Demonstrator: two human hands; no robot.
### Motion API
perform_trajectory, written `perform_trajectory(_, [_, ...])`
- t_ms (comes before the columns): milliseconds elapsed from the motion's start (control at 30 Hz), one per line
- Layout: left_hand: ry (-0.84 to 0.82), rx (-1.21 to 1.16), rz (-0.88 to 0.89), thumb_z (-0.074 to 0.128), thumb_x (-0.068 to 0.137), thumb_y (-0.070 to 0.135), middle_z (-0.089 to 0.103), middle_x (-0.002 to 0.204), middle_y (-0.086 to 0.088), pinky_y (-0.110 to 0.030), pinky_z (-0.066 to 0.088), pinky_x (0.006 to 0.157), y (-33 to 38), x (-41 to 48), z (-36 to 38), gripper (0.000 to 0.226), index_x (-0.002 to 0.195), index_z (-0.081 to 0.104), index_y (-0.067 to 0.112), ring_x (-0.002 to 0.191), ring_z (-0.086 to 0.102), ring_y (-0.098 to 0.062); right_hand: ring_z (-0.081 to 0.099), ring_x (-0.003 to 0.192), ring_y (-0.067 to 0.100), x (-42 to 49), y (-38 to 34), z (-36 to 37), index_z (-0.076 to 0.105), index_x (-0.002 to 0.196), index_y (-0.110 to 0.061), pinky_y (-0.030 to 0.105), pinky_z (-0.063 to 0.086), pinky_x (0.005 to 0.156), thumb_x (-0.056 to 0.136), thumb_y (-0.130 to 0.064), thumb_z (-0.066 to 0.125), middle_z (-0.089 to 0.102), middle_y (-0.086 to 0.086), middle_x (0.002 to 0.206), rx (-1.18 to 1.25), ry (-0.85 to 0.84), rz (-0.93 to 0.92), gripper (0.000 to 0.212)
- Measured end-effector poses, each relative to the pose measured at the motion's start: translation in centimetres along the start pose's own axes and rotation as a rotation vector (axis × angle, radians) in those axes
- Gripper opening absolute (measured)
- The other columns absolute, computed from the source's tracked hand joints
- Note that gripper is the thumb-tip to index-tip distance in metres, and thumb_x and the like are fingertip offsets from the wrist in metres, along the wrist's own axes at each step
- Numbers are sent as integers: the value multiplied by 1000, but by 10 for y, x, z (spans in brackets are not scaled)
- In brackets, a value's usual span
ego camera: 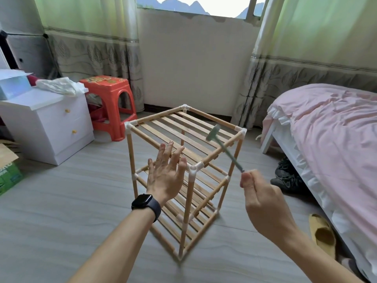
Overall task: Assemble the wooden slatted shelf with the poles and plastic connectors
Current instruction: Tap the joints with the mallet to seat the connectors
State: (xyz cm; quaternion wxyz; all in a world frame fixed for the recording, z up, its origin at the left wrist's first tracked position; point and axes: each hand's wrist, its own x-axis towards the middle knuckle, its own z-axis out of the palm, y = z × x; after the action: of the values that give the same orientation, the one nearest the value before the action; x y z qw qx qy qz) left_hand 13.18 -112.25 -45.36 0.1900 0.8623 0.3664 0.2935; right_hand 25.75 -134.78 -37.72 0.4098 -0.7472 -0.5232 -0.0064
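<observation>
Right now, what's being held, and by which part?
The right hand pinches the small green hammer by the tail end of its handle. The left hand is open and holds nothing.

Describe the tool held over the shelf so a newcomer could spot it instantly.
Find the wooden slatted shelf standing on the floor between the white drawer unit and the pink bed. Over its right top rail, the right hand pinches a small hammer by the handle's end. It alone is pale green and T-shaped.
</observation>
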Motion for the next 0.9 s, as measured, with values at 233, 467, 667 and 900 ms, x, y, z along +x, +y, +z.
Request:
perform_trajectory(233, [-6, -2, 1, -3, 89, 66, -8, 167, 16, -54, -12, 119, 2, -1, 0, 73, 156, 16, 43, 149, -24, -1, 41, 40, 11, -3, 3, 6, 45, 79, -28, 23, 31, 37, 106, -39, 31, 47, -3, 49, -112, -80, 20, 31])
perform_trajectory(467, [-7, -3, -1, -4, 88, 66, -10, 166, 17, -50, -15, 117, 2, -1, -1, 74, 156, 15, 43, 142, -31, 4, 42, 41, 10, -7, 8, 11, 44, 80, -30, 25, 33, 41, 106, -38, 31, 48, -5, 51, -163, -225, 36, 30])
perform_trajectory(667, [-2, -6, -3, -5, 88, 67, -10, 166, 16, -50, -15, 116, 3, -2, -1, 76, 157, 15, 42, 140, -33, 7, 40, 38, 9, -2, 2, 9, 41, 83, -30, 21, 29, 38, 106, -37, 30, 46, -4, 49, -101, -174, 34, 27])
perform_trajectory(900, [-7, -36, 7, -4, 89, 67, -9, 166, 18, -49, -16, 116, 2, -2, -2, 74, 156, 17, 43, 146, -27, 2, 40, 38, 10, -4, -3, 11, 40, 81, -28, 21, 27, 36, 105, -36, 31, 44, -6, 49, -18, -56, 27, 27])
